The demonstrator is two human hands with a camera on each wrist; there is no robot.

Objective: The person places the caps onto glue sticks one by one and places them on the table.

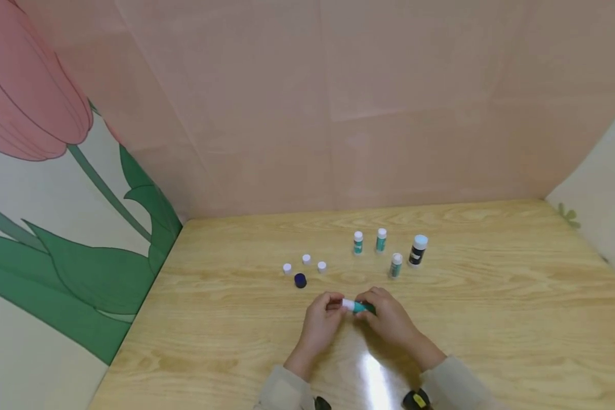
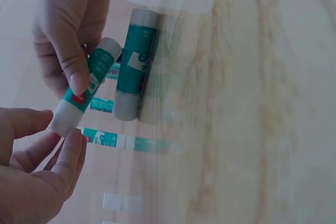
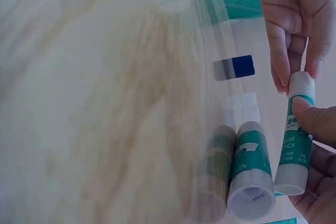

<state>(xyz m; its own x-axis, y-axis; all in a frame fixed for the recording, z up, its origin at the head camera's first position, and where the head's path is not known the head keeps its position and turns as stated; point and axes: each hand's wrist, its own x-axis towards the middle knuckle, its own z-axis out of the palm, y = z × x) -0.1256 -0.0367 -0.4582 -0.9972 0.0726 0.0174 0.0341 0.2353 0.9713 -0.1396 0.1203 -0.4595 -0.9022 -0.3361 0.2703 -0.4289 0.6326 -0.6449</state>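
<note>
Between the two hands is a teal-labelled glue stick (image 1: pixel 359 307) with white ends. My left hand (image 1: pixel 322 322) pinches its white end (image 2: pixel 66 116) with thumb and fingertips. The right hand (image 1: pixel 392 320) grips the teal body, its thumb pressed along the label in the right wrist view. Close beneath the hands, a second teal glue stick (image 2: pixel 137 59) lies on its side on the table; its hollow end (image 3: pixel 251 203) faces the right wrist camera.
Left of centre on the wooden table (image 1: pixel 225 324) sit three small white caps (image 1: pixel 306 259) and a dark blue cap (image 1: pixel 300 281). Farther right stand three teal tubes with white tops (image 1: pixel 358 243) and a larger black container with a pale blue lid (image 1: pixel 418 250). A pinkish backdrop (image 1: pixel 338 142) rises behind.
</note>
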